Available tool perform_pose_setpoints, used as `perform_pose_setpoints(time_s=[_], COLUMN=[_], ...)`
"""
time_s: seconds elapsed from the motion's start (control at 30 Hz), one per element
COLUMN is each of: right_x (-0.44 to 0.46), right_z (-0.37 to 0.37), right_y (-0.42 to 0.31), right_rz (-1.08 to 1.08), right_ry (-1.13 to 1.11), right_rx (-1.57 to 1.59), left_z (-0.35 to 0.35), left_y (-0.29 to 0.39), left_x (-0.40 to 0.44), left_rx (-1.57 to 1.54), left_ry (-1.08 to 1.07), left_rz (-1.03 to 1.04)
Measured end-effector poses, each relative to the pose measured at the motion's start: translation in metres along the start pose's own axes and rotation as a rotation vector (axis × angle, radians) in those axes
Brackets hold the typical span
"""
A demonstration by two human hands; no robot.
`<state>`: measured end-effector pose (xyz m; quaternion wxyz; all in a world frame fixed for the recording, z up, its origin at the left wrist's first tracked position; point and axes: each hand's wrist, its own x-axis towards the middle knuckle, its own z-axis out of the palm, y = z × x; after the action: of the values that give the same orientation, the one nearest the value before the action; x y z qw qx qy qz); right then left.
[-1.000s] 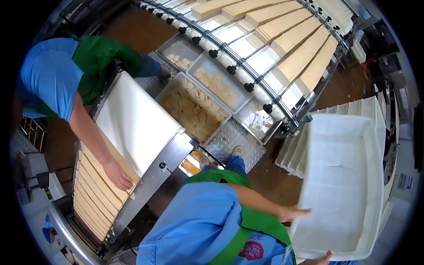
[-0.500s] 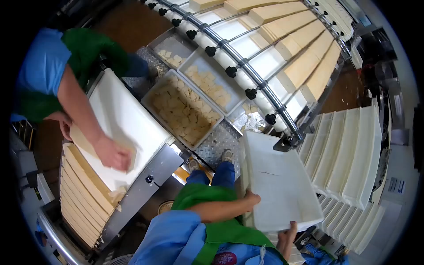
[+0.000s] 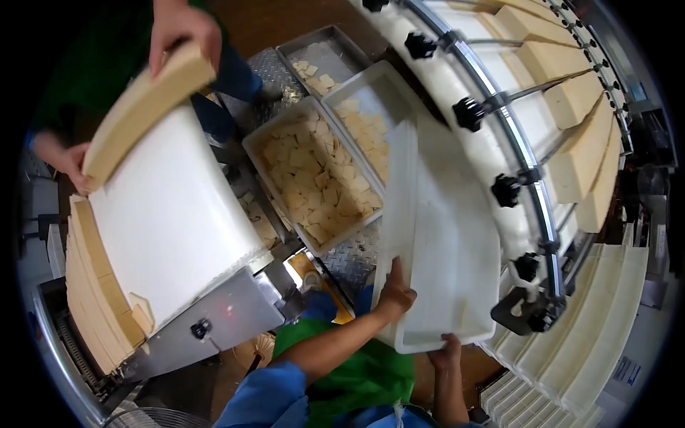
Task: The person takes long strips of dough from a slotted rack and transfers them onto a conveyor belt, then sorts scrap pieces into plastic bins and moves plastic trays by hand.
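Observation:
A large empty white plastic tray (image 3: 449,235) is tilted in front of me, between the floor bins and the roller conveyor. My left hand (image 3: 394,291) grips its left side near the bottom, with the index finger stretched along the wall. At its lower edge, my right hand (image 3: 447,351) holds the rim from below. Just left of the tray's upper part stands a bin of cut dough pieces (image 3: 314,178), and a second bin (image 3: 364,132) with pale pieces is partly hidden behind the tray.
A co-worker's hands (image 3: 187,32) hold a long dough slab (image 3: 146,118) over the white belt (image 3: 178,214) at left. Conveyor rail (image 3: 503,118) with black knobs runs close along the tray's right. Stacked white trays (image 3: 585,321) stand at lower right; a metal bin (image 3: 325,57) is behind.
The tray has moved left and forward from the right side, carried in both my hands, toward the floor bins. The co-worker has lifted a dough slab off the belt. My view has shifted.

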<state>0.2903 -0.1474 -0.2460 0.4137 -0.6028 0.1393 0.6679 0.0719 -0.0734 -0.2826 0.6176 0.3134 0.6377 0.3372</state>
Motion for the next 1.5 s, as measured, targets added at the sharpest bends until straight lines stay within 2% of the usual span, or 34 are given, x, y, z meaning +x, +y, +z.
perform_pose_setpoints(time_s=[0.07, 0.2, 0.27, 0.33, 0.5, 0.53, 0.6, 0.7, 0.77, 0.8, 0.83, 0.93, 0.97, 1.0, 1.03, 1.07, 1.13, 1.17, 1.23, 1.27, 1.33, 1.4, 1.47, 1.5], right_x=[0.048, 0.120, 0.154, 0.184, 0.282, 0.295, 0.313, 0.346, 0.361, 0.358, 0.350, 0.371, 0.363, 0.371, 0.379, 0.385, 0.380, 0.381, 0.376, 0.379, 0.385, 0.395, 0.401, 0.406], right_z=[0.010, 0.045, 0.063, 0.082, 0.102, 0.107, 0.124, 0.128, 0.127, 0.139, 0.148, 0.144, 0.151, 0.148, 0.141, 0.135, 0.132, 0.127, 0.127, 0.125, 0.118, 0.116, 0.108, 0.104], right_y=[0.001, 0.005, 0.011, 0.016, 0.041, 0.049, 0.069, 0.093, 0.093, 0.090, 0.089, 0.080, 0.072, 0.069, 0.062, 0.059, 0.056, 0.053, 0.049, 0.051, 0.051, 0.045, 0.040, 0.039], right_rz=[-0.053, -0.138, -0.198, -0.284, -0.261, -0.258, -0.264, -0.294, -0.279, -0.274, -0.375, -0.373, -0.354, -0.344, -0.335, -0.328, -0.318, -0.302, -0.242, -0.238, -0.237, -0.245, -0.242, -0.251], right_ry=[-0.060, -0.171, -0.168, -0.211, -0.521, -0.535, -0.404, -0.500, -0.458, -0.425, -0.458, -0.472, -0.388, -0.396, -0.417, -0.437, -0.422, -0.423, -0.357, -0.355, -0.282, -0.263, -0.218, -0.213], right_rx=[-0.040, -0.073, -0.120, -0.142, -0.010, 0.008, 0.047, 0.068, 0.081, 0.073, 0.070, 0.033, 0.009, 0.001, 0.005, 0.012, 0.012, 0.008, -0.031, -0.028, -0.036, -0.045, -0.079, -0.066], left_z=[-0.016, -0.038, -0.046, -0.054, -0.086, -0.093, -0.112, -0.136, -0.143, -0.145, -0.143, -0.148, -0.153, -0.159, -0.184, -0.203, -0.253, -0.286, -0.341, -0.363, -0.400, -0.416, -0.417, -0.399], left_y=[0.005, -0.018, -0.035, -0.051, -0.091, -0.094, -0.095, -0.103, -0.100, -0.105, -0.109, -0.125, -0.128, -0.130, -0.157, -0.143, -0.157, -0.195, -0.208, -0.217, -0.239, -0.247, -0.253, -0.238], left_x=[0.022, 0.078, 0.110, 0.137, 0.208, 0.215, 0.226, 0.238, 0.245, 0.251, 0.256, 0.269, 0.274, 0.280, 0.310, 0.310, 0.347, 0.388, 0.413, 0.424, 0.451, 0.477, 0.493, 0.487], left_rx=[0.037, -0.205, -0.251, -0.297, -0.302, -0.334, -0.311, -0.293, -0.418, -0.408, -0.411, -0.401, -0.370, -0.339, -0.292, -0.086, 0.223, 0.328, 0.775, 0.780, 1.080, 1.116, 1.221, 1.227], left_ry=[0.018, 0.063, 0.114, 0.098, 0.152, 0.141, 0.134, 0.074, -0.019, -0.017, -0.017, 0.005, -0.034, -0.073, -0.067, 0.126, 0.512, 0.710, 0.858, 0.857, 0.847, 0.809, 0.571, 0.562], left_rz=[0.051, 0.202, 0.376, 0.378, 0.465, 0.489, 0.480, 0.496, 0.484, 0.492, 0.526, 0.555, 0.581, 0.609, 0.530, 0.401, 0.437, 0.611, 0.450, 0.448, 0.201, 0.094, 0.013, 0.027])
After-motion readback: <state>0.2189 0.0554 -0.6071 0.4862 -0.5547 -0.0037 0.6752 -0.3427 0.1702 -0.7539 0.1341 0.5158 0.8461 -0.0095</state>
